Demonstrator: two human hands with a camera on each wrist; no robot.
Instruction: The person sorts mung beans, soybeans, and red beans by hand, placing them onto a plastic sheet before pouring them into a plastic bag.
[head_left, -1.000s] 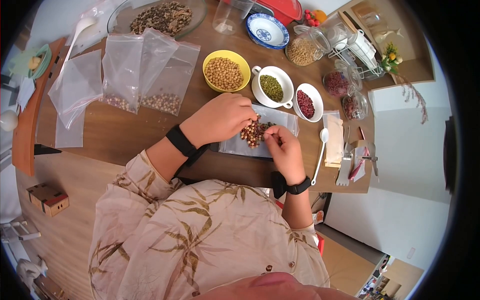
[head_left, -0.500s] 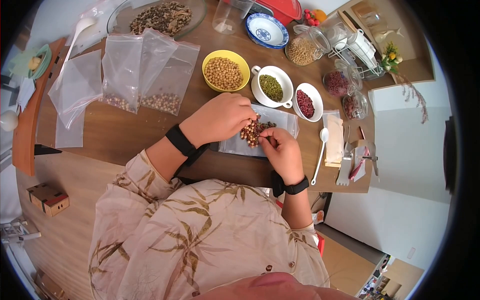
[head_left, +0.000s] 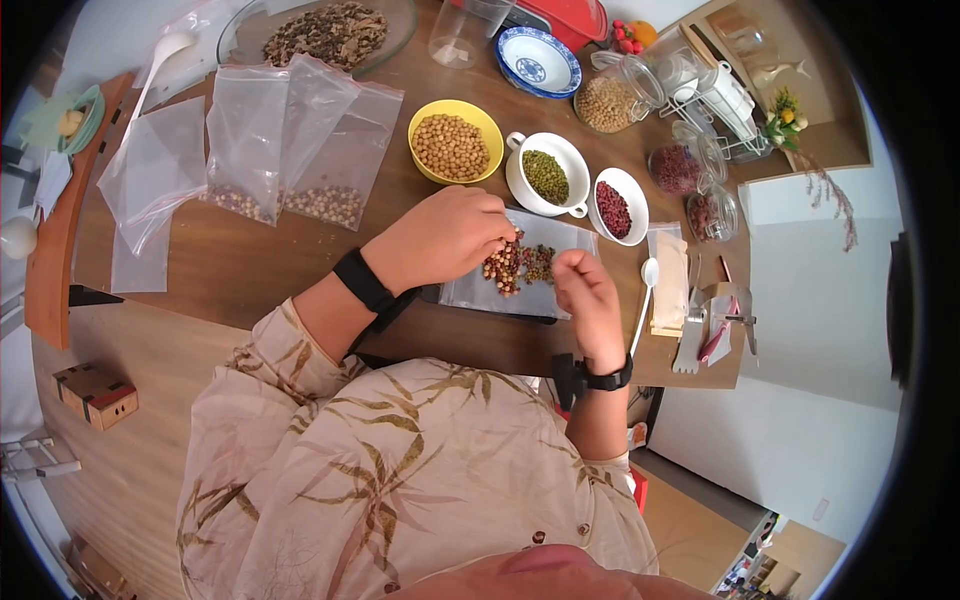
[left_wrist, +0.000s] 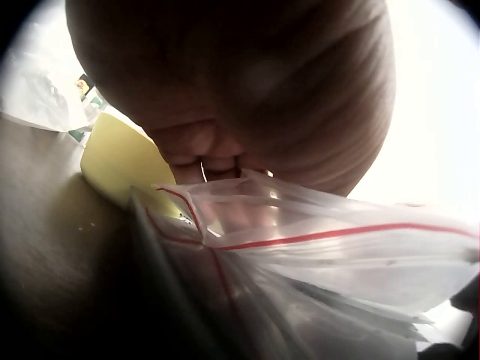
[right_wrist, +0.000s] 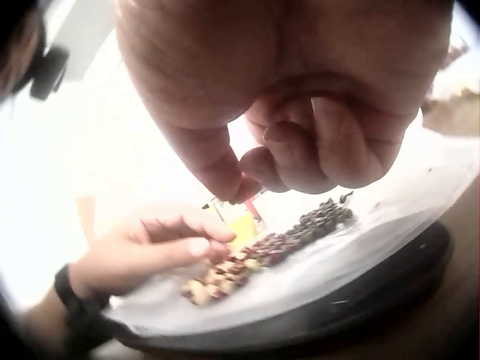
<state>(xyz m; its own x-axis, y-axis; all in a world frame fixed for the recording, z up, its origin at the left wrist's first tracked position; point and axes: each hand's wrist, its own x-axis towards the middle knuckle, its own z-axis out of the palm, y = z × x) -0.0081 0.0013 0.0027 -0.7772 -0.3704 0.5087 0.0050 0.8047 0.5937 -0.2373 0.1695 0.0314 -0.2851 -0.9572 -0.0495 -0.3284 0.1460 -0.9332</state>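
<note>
A heap of mixed beans (head_left: pixel 502 268), pale, red and green, lies on clear zip bags (head_left: pixel 470 292). My left hand (head_left: pixel 440 232) rests at the heap's far left side; its thumb and fairly straight fingertips touch the beans in the right wrist view. In the left wrist view those fingers lie partly behind the plastic of a red-striped zip bag (left_wrist: pixel 360 262). My right hand (head_left: pixel 590 300) is raised just right of the heap. Its fingers are curled, and thumb tip meets forefinger in the right wrist view; I cannot tell whether something tiny is pinched there.
Behind the hands stand a yellow bowl of chickpeas (head_left: pixel 412 140), a white bowl of green beans (head_left: pixel 575 170) and a white bowl of red beans (head_left: pixel 640 212). Filled zip bags (head_left: pixel 325 150) lie left. A white spoon (head_left: pixel 640 320) and glass jars (head_left: pixel 608 105) are right.
My right hand has left the heap, lifting away to the right, and more of the green beans show. My left hand stays in place.
</note>
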